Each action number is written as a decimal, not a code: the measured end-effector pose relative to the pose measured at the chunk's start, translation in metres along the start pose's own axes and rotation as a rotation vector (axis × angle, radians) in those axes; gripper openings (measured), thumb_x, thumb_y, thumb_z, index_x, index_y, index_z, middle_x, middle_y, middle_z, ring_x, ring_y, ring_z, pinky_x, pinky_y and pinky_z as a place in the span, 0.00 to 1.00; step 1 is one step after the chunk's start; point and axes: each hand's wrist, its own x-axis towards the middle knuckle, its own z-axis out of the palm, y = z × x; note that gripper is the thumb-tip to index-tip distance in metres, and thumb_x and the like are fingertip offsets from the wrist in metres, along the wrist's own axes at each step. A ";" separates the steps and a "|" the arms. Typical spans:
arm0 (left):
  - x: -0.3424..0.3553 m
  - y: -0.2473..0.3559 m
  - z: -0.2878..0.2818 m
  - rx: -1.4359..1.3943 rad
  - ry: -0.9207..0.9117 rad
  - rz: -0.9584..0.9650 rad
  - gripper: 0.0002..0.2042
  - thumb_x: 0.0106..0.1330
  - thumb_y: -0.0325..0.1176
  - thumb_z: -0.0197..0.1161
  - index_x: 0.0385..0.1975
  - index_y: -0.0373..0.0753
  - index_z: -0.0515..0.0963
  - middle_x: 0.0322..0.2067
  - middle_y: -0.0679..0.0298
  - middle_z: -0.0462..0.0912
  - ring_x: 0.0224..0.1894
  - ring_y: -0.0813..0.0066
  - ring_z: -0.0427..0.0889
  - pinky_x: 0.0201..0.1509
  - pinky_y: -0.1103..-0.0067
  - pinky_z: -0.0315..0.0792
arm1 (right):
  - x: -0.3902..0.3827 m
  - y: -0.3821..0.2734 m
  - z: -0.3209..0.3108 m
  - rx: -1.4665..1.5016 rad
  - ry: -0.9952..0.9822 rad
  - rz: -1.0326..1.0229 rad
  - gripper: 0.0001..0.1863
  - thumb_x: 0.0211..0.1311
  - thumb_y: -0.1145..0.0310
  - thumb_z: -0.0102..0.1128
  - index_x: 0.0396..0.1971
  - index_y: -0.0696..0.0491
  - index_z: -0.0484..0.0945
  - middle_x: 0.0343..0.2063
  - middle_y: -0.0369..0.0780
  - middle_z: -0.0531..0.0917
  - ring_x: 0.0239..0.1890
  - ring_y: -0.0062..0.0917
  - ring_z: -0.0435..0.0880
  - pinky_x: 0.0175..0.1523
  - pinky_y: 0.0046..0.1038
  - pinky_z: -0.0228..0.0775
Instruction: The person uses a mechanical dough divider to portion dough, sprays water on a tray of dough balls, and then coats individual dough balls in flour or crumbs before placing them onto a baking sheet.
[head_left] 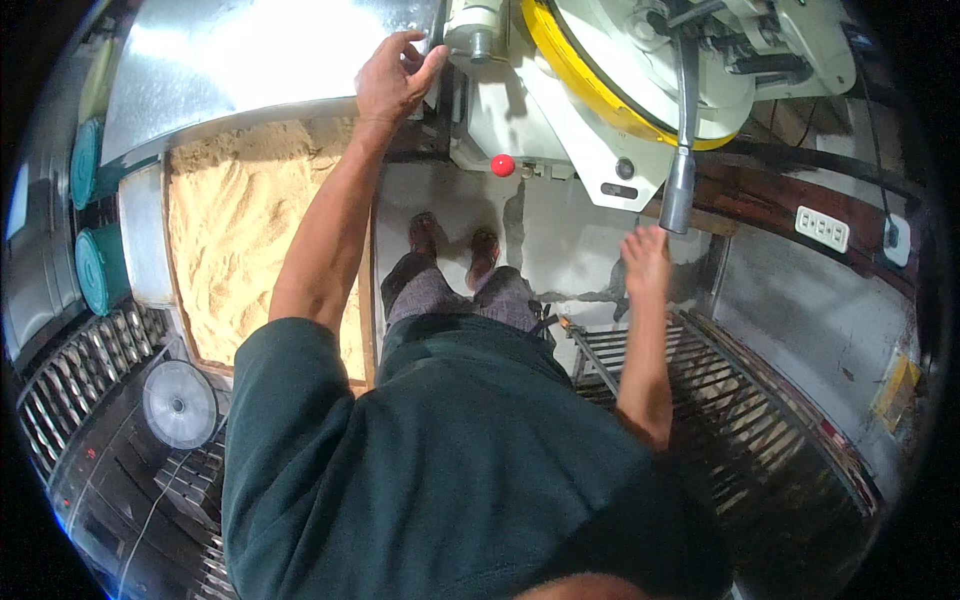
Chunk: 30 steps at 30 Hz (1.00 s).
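My left hand (393,82) is raised over the near right corner of a shiny metal worktop (250,60), beside the white cylindrical housing of a machine. Its fingers are bent and the thumb stands apart, with nothing visible between them. My right hand (646,262) hangs just below the grey grip of a metal lever (678,190), fingers stretched and apart, holding nothing. Whether its fingertips touch the grip I cannot tell. The lever belongs to a large white machine (590,165) with a yellow ring (580,80) and a red ball knob (502,166).
A wooden-edged bin of pale yellow powder (260,230) lies at my left. Teal round lids (98,270), a round fan (180,404) and stacked metal racks stand farther left. At right are a slatted metal rack (740,400) and a wall socket strip (822,229).
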 end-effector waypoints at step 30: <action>-0.312 0.102 -0.019 -1.478 -0.037 -1.244 0.35 0.77 0.61 0.39 0.73 0.40 0.56 0.70 0.57 0.65 0.71 0.59 0.65 0.74 0.61 0.60 | -0.041 0.044 -0.177 -0.046 0.189 0.131 0.31 0.71 0.36 0.45 0.56 0.48 0.73 0.38 0.36 0.82 0.30 0.17 0.74 0.25 0.21 0.54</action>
